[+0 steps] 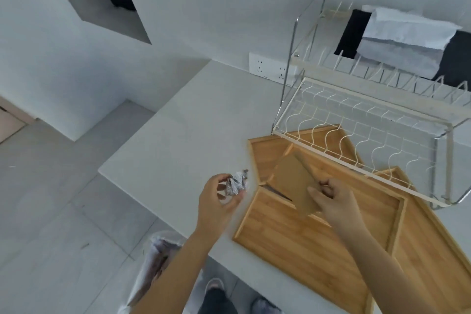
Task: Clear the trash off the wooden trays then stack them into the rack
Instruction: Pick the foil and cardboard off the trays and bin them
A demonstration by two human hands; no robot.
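Head view
Left hand [221,195]: fingers closed around a crumpled grey paper ball [237,183], held over the white counter [178,120], just left of the trays.
Right hand [330,197]: pinching the near edge of a flat brown cardboard piece [295,181], lifted tilted above the front tray.
Front wooden tray [293,237]: lying flat on the counter, near the edge, overlapping two others.
Second wooden tray [265,153]: behind, partly under the rack.
Third wooden tray [433,250]: at right, under the front one.
Wire rack [362,120]: white, standing on the counter behind the trays, no tray inside.
Floor: bin with clear plastic liner [158,255] below the counter edge.
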